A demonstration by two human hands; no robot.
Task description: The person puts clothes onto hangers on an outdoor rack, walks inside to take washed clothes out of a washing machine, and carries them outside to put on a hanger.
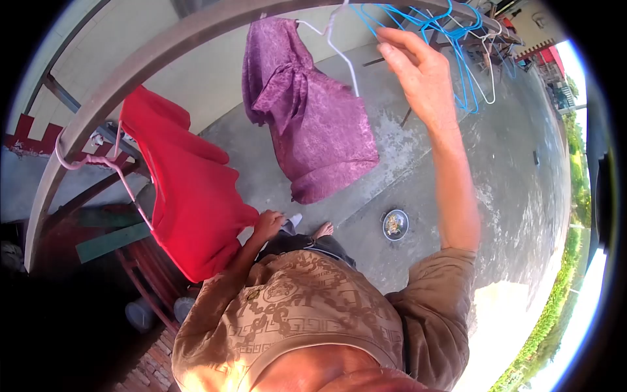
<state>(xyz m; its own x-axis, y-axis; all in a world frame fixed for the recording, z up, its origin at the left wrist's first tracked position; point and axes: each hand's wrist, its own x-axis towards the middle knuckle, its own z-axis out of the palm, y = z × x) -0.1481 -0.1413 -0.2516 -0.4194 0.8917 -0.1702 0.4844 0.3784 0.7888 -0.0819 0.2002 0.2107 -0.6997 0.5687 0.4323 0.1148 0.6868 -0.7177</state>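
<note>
My right hand (418, 72) is raised beside the rail, thumb and fingers apart, holding nothing visible. Its fingertips are near the blue hangers (465, 78). Low at my waist, my left hand (266, 227) has its fingers curled beside the lower edge of a red garment (189, 189); anything inside them is too small to make out. That garment hangs from a pink hanger (98, 159) at the left. A purple patterned garment (326, 130), bunched near its top, hangs in the middle beside a pale hanger (339, 55).
The curved metal rail (124, 78) arches across the top left. A round bowl with food-like bits (395, 225) stands on the concrete floor (431, 261). A green board (112, 242) lies at the lower left. Green plants (548, 326) line the right side.
</note>
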